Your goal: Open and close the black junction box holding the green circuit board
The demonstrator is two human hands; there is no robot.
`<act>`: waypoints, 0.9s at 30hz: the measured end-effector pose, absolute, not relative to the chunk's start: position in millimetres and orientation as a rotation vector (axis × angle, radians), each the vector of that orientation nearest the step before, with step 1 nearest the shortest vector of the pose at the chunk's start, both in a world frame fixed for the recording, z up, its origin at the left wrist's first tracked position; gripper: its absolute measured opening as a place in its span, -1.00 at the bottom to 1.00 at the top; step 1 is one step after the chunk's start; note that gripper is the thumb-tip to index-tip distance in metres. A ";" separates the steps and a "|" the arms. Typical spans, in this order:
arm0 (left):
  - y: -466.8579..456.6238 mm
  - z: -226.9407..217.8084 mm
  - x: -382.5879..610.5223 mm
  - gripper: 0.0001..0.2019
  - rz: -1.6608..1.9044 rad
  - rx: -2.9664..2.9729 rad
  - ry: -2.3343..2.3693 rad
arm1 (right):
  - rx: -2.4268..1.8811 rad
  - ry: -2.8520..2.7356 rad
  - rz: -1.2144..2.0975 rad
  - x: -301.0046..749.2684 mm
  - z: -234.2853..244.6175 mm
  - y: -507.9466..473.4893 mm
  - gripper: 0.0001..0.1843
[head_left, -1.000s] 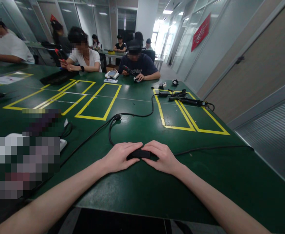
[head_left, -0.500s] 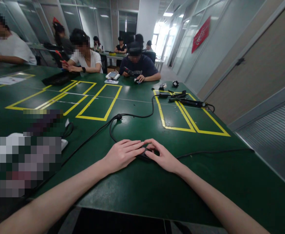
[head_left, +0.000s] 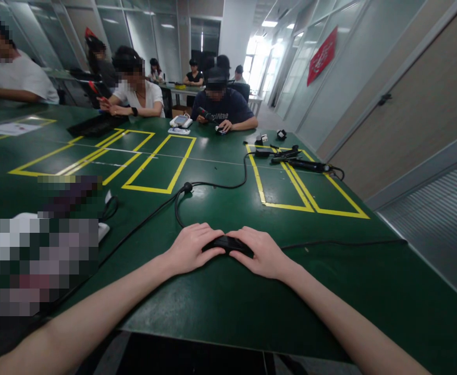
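Note:
Between my two hands on the green table lies a glossy black oblong object, whose exact kind I cannot make out. My left hand is closed around its left end, thumb along the near side and fingers over the far side. Its right end is gripped the same way by my right hand. Only the middle of the object shows; both ends are covered. A black cable loops from behind my left hand to a knot. Another black cable runs right from behind my right hand.
Black tools with a cord lie at the far right over yellow tape outlines. A white device and a black tray sit at the far side, where several people are seated. Blurred items lie at left.
My fingers have moved apart from over the black object to its two ends, exposing its middle. The cable knot has shifted slightly left.

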State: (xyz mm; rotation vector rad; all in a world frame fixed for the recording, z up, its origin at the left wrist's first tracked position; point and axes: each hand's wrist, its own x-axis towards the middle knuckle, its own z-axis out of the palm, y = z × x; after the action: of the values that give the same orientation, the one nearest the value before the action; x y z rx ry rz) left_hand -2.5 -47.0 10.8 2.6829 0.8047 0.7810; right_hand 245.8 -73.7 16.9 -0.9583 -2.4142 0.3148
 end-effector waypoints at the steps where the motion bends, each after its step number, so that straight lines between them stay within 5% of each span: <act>1: -47.1 10.8 -2.7 -0.66 0.776 2.668 0.814 | -0.953 -2.426 0.313 246.1 16.2 -73.3 -0.71; 18: -40.2 6.5 -4.5 -0.67 0.944 2.596 0.836 | -0.932 -2.537 0.150 254.7 9.7 -70.2 -0.42; 27: -35.4 12.9 -9.2 -0.71 1.301 2.580 0.737 | -1.208 -1.752 0.381 306.4 17.2 -41.5 -0.44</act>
State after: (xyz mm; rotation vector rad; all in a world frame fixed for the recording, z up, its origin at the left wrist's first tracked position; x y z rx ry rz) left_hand -9.2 -35.4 12.9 2.5796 0.7371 1.3011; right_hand 306.4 -41.5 17.2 -1.2075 -1.7519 0.3811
